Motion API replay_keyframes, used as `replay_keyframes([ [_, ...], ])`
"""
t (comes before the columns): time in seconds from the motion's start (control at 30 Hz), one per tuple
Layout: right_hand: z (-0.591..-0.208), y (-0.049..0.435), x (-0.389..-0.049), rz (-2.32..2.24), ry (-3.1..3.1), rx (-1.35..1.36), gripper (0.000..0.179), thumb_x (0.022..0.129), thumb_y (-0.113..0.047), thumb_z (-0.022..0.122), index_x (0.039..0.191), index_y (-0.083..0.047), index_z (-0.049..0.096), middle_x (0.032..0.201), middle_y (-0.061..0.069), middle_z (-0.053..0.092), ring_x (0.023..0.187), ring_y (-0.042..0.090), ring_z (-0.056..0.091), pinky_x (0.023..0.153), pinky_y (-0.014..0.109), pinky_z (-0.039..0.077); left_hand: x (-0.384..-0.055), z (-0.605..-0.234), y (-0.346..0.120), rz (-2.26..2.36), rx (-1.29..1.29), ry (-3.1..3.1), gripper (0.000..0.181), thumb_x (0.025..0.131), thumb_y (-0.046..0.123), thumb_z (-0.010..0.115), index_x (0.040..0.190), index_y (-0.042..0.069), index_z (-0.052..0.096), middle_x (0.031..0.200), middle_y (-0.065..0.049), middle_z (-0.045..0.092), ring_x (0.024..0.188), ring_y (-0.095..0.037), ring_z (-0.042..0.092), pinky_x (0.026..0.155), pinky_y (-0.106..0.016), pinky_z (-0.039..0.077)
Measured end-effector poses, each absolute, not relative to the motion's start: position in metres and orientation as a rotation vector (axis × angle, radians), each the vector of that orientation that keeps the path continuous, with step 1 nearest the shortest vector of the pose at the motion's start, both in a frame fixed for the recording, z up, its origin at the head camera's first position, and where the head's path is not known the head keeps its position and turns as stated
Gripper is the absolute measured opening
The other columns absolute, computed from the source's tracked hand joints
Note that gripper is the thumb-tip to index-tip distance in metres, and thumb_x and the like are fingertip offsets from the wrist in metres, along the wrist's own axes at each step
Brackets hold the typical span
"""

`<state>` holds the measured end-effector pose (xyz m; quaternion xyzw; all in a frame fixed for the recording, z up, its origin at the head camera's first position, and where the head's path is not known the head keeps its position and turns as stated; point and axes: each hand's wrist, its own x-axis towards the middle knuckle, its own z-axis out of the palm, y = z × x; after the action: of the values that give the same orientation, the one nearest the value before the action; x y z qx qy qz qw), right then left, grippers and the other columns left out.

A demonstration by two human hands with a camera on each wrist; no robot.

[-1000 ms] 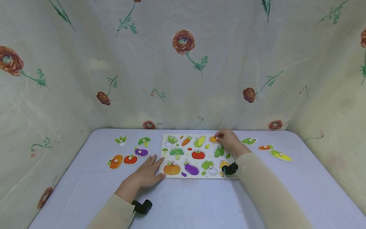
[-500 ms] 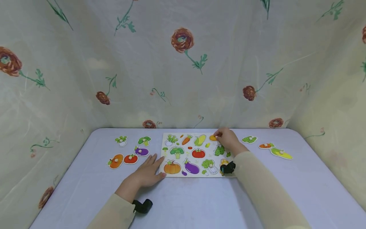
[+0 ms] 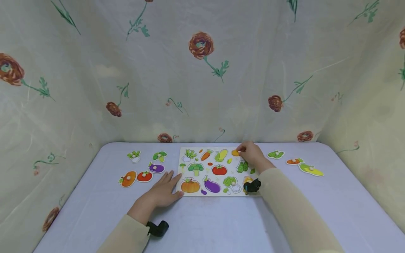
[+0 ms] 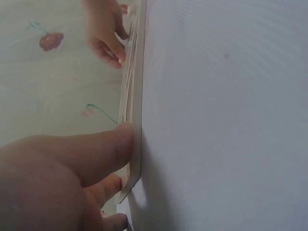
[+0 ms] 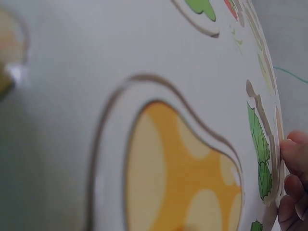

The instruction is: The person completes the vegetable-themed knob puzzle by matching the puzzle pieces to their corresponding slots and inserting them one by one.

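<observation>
A white vegetable puzzle board (image 3: 207, 180) lies flat at the table's far middle. My left hand (image 3: 162, 191) rests at its left edge, fingers spread, with the thumb (image 4: 103, 149) touching the front side. At the far right corner my right hand (image 3: 252, 154) pinches the small pale knob of a yellow-orange puzzle piece (image 3: 235, 153), partly hidden by the fingers. That piece lies at its slot; how fully it is seated cannot be told. A knobbed bok choy piece (image 3: 233, 185) sits in the board. Beside it is a yellow-orange piece (image 5: 187, 178), partly covered by the wrist camera in the head view.
Loose knobbed pieces lie left of the board: radish (image 3: 134, 156), broccoli (image 3: 159, 156), eggplant (image 3: 156, 168), tomato (image 3: 144, 176) and pumpkin (image 3: 128, 179). On the right are a green piece (image 3: 276, 155), a carrot (image 3: 294, 161) and corn (image 3: 311, 170), the last two touching. A flowered curtain (image 3: 202, 88) stands behind.
</observation>
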<state>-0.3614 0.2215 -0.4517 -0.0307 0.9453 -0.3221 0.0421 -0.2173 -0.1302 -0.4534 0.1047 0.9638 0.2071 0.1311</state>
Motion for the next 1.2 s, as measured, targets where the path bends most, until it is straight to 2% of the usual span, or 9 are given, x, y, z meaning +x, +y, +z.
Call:
replay_keyframes([
  [0.33,-0.445,0.226,-0.356,-1.077,2.837,0.001,0.022,0.102,-0.015,0.059,0.122,-0.008,0.064,0.122,0.014,0.059,0.106,0.030,0.053,0.093,0.043,0.047,-0.217,-0.456,-0.130,0.606,0.310,2.800,0.074,0.095,0.044,0.063,0.157,0.017,0.035,0.165,-0.016,0.018,0.153,-0.036,0.009,0.116,-0.063,0.020],
  [0.5,-0.433,0.231,-0.349,-1.029,2.909,-0.028,0.027,0.102,-0.016,0.058,0.127,-0.005,0.063,0.126,0.016,0.057,0.110,0.033,0.051,0.098,0.047,0.046,-0.217,-0.454,-0.131,0.596,0.321,2.799,0.074,0.095,0.044,0.063,0.157,0.016,0.035,0.165,-0.016,0.019,0.153,-0.037,0.009,0.116,-0.063,0.020],
  [1.0,-0.428,0.277,-0.334,-1.021,3.101,-0.110,0.024,0.101,-0.016,0.059,0.116,0.001,0.066,0.117,0.023,0.063,0.102,0.036,0.055,0.085,0.047,0.049,-0.219,-0.457,-0.130,0.592,0.314,2.798,0.074,0.095,0.044,0.063,0.157,0.016,0.034,0.165,-0.016,0.018,0.153,-0.036,0.008,0.117,-0.062,0.019],
  [1.2,-0.429,0.299,-0.331,-1.001,3.090,-0.047,0.024,0.101,-0.018,0.059,0.115,0.000,0.065,0.117,0.023,0.061,0.098,0.035,0.054,0.078,0.042,0.048,-0.218,-0.455,-0.130,0.589,0.324,2.800,0.074,0.096,0.044,0.063,0.157,0.016,0.034,0.165,-0.016,0.018,0.153,-0.036,0.008,0.117,-0.062,0.019],
])
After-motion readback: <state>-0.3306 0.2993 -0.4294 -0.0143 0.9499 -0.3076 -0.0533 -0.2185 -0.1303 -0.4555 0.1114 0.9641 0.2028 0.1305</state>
